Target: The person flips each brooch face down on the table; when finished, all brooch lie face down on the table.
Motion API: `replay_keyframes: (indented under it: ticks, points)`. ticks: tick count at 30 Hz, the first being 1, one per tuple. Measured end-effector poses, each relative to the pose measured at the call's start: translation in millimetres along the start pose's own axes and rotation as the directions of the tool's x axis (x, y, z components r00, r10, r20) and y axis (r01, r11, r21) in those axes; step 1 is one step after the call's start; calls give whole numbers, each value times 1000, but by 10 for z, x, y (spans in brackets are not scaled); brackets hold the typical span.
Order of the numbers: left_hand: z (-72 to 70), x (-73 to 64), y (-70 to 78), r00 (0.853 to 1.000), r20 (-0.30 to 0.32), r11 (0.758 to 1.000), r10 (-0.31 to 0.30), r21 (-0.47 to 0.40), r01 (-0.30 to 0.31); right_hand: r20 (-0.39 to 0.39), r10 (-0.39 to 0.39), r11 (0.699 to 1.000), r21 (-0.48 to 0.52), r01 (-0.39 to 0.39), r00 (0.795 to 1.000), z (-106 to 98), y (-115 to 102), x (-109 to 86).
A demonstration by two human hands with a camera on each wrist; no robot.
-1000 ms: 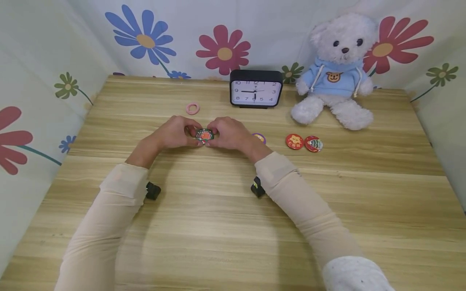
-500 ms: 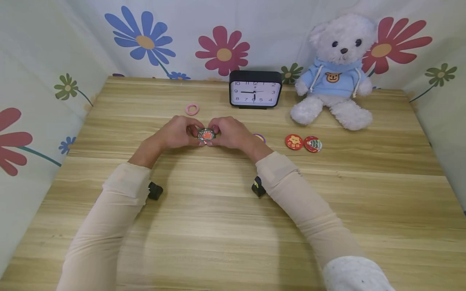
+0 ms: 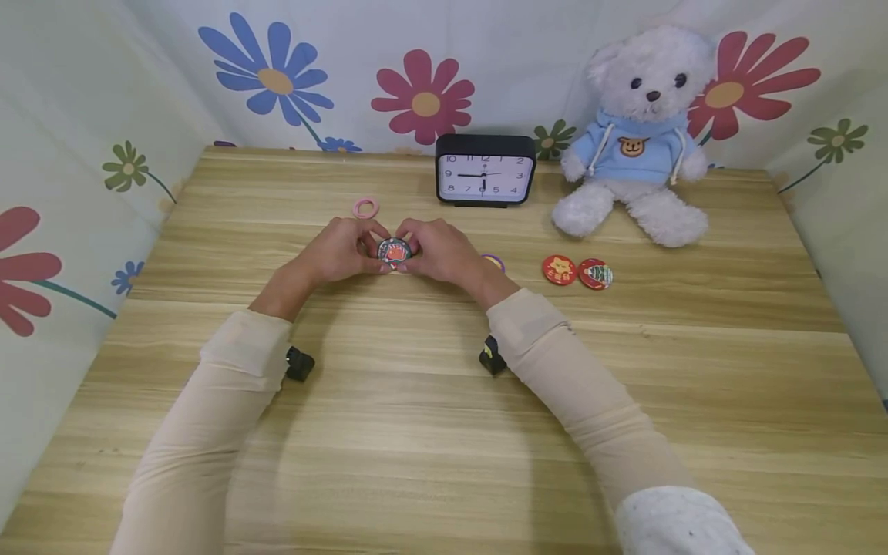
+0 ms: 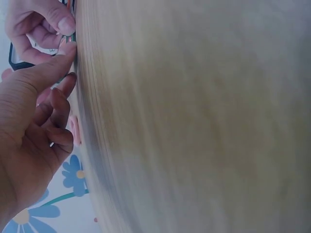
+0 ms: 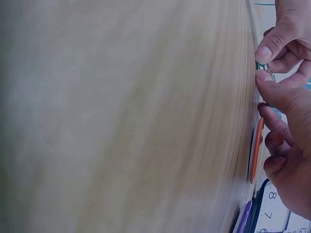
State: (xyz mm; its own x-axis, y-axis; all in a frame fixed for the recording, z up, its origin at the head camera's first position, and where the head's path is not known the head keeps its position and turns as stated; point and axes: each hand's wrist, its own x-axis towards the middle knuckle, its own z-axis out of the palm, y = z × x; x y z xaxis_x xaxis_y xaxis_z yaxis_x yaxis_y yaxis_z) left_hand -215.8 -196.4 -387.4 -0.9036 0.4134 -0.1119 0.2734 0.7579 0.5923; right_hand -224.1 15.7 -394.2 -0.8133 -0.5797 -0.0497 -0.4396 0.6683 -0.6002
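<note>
A round button badge [image 3: 394,253] with a dark green rim and a red-orange picture is held between both hands over the table, its face turned up toward the head camera. My left hand [image 3: 338,250] pinches its left edge between thumb and fingers. On the opposite edge, my right hand [image 3: 444,250] pinches it the same way. Both thumbs lie along the near rim, close together. In the wrist views the fingers hide most of the badge. A purple-rimmed badge [image 3: 494,262] is partly covered by the right wrist, and an orange-edged badge [image 5: 256,150] shows below the right fingers.
Two red badges, one with a star [image 3: 559,270] and one with a tree [image 3: 596,274], lie side by side at right. A pink ring [image 3: 365,208] lies behind the left hand. Farther back are a black clock [image 3: 484,171] and a white teddy bear [image 3: 634,146].
The badge has shifted slightly away and to the right, and more of its face shows. My left forearm has moved a little to the right; both hands keep their pinch.
</note>
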Motion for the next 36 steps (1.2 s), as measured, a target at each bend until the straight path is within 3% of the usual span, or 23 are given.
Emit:
replay_keyframes:
  ticks: [25,36]
  points:
    - [0,-12,2,999,-28,998,26,-54,-27,-34,-37,999,-3,37,999,-33,-1,-30]
    - [-16,-32,11,1000,-21,998,-7,-67,5,-48,-26,999,-33,25,998,-53,-30,-36]
